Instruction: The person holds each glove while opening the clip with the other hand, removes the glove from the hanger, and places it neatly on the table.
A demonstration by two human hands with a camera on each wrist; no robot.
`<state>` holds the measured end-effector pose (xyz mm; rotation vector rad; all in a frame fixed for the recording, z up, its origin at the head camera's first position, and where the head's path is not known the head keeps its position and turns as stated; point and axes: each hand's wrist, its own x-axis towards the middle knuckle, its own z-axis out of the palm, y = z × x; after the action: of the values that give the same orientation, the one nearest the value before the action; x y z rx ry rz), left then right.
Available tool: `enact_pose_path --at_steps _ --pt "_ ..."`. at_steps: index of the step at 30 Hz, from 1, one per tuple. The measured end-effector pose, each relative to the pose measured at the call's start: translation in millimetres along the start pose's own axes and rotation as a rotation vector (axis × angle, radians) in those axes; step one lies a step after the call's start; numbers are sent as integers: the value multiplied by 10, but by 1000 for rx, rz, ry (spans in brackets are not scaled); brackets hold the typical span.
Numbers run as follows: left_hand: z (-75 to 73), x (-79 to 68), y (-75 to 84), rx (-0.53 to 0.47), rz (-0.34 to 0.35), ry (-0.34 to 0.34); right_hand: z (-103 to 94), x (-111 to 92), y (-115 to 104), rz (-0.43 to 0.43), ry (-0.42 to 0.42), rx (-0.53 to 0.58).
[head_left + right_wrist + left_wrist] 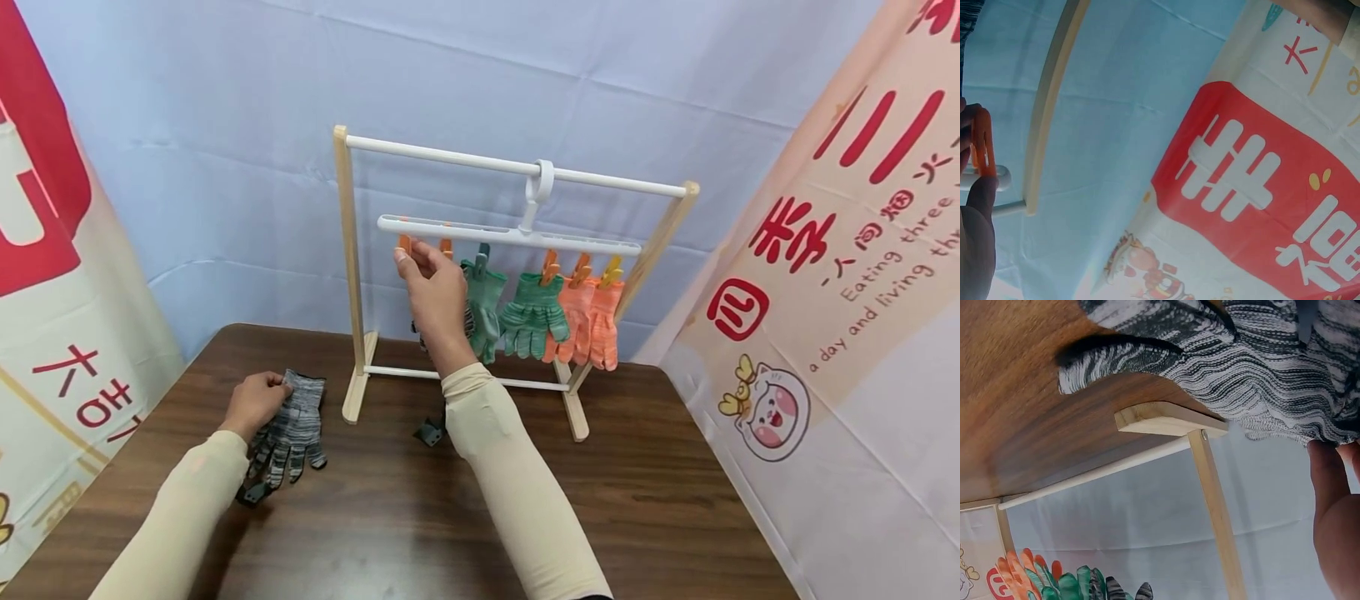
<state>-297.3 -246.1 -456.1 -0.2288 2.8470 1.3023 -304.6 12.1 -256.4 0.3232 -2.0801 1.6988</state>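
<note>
My left hand [253, 404] pinches a grey-and-black striped knit glove [300, 421] by its cuff, low over the left of the table, its fingers hanging downward. In the left wrist view, the thumb presses the cuff edge of this glove [1254, 381]. My right hand [438, 304] is raised to the left end of a white hanger [450, 229], pinching an orange clothespin [405, 243] there. The right wrist view shows the clothespin [984, 144] between thumb and fingers. Another striped glove [469, 321] hangs mostly hidden behind the right hand.
The hanger hangs from a wooden rack [347, 250] with white bars. Green gloves [534, 312] and orange gloves [604, 325] hang from it by clothespins. A small black object [430, 432] is on the brown table [390, 517], near the right forearm. Printed cloths stand at both sides.
</note>
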Motion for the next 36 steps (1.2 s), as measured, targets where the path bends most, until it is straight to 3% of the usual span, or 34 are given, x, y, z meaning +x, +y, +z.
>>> enact_pose_path --at_steps 14,27,32,36 --pt "77 38 -104 62 3 -17 -13 -70 60 -2 -13 -52" --pt "80 -5 -28 137 13 6 -179 -68 55 -21 81 -15" --pt "85 -52 90 136 107 56 -252 -89 60 -64 131 -5" --pt "120 -50 296 102 199 81 -326 -101 67 -111 225 -34"
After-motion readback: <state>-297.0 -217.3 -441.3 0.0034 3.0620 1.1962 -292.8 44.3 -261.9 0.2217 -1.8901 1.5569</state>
